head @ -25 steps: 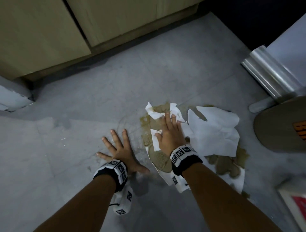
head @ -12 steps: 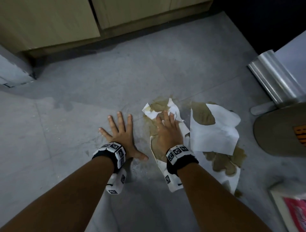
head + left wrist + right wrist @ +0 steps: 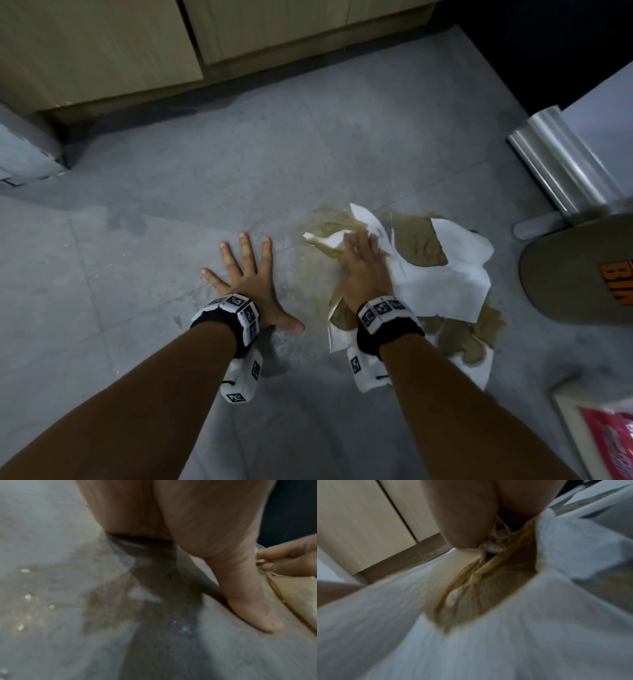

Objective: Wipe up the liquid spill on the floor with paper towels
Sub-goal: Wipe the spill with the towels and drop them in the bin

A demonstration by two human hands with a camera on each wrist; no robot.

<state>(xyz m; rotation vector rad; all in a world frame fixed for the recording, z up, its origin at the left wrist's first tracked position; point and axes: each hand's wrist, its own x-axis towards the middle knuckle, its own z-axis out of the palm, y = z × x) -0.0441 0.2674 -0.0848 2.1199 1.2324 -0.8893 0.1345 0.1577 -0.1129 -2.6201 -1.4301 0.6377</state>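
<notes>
White paper towels lie crumpled over a brown liquid spill on the grey tiled floor. Large patches of the towels are soaked brown. My right hand presses flat on the left part of the towels, fingers stretched forward. More brown liquid shows at the towels' near right edge. My left hand lies flat on the bare floor left of the spill, fingers spread. In the left wrist view my thumb rests on the wet floor beside the soaked towel. The right wrist view shows bunched towel with a brown centre.
Wooden cabinets run along the far side. A steel cylinder and a round base with orange letters stand at the right. A red and white packet lies at the near right. Wet droplets glisten on the floor.
My right hand has pushed the towels forward over the spill, and the brown soak on the right sheet has grown. My left hand stays flat on the floor.
</notes>
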